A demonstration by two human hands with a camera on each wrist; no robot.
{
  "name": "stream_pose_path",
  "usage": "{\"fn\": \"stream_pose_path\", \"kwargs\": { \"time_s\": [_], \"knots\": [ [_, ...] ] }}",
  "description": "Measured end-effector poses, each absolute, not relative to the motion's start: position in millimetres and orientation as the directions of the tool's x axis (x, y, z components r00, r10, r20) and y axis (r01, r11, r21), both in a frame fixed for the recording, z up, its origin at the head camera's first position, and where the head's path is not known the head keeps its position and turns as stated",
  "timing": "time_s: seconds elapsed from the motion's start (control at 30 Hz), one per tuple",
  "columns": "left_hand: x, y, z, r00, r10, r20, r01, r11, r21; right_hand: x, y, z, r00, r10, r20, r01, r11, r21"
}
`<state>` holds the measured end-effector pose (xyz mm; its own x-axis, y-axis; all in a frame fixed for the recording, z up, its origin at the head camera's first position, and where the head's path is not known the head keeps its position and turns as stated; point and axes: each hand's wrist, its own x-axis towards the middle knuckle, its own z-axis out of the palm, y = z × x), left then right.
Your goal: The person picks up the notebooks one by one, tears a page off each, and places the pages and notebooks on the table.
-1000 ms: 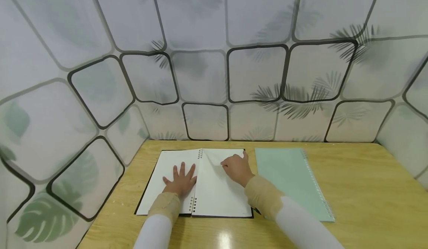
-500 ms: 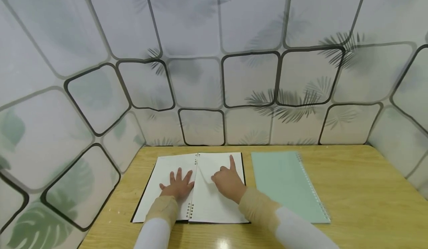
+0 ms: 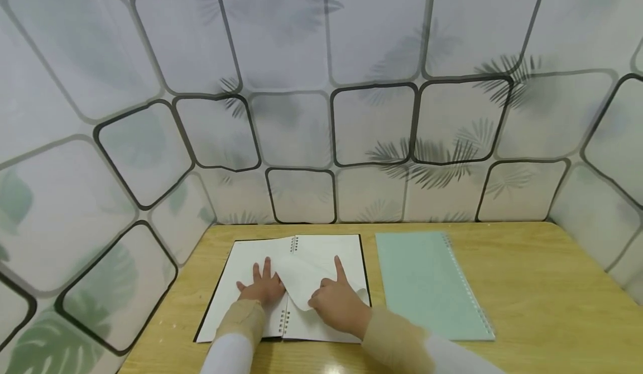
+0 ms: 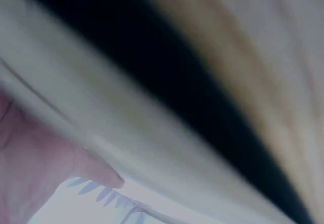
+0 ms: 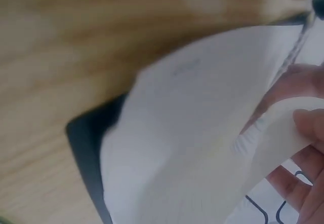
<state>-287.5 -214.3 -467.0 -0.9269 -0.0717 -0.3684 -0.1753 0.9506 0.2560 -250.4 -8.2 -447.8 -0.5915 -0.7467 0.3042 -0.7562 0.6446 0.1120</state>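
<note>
A spiral-bound notebook lies open on the table, its white pages over a black cover. My left hand rests on the left page beside the coil, fingers spread; in the left wrist view the hand shows past blurred page edges. Over the right page, my right hand pinches a lifted white page, its index finger pointing away from me. The page's corner folds over toward the coil. The right wrist view shows the thumb of the right hand on the curled page.
A pale green spiral notebook lies closed to the right, its coil on the right side. The wooden table ends at a patterned backdrop behind and at both sides.
My right hand has come toward me and slightly left, drawing the page's far corner down and over toward the coil. The left hand stays on the left page. The head view has tilted slightly up.
</note>
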Motion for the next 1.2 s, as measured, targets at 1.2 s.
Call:
{"fn": "stream_pose_path", "kwargs": {
  "time_s": [1.2],
  "knots": [
    [-278,-214,-461,-0.939,0.019,-0.342,-0.062,0.972,0.225,-154,60,-430,-0.129,-0.836,0.534,-0.954,0.25,0.162]
  ]
}}
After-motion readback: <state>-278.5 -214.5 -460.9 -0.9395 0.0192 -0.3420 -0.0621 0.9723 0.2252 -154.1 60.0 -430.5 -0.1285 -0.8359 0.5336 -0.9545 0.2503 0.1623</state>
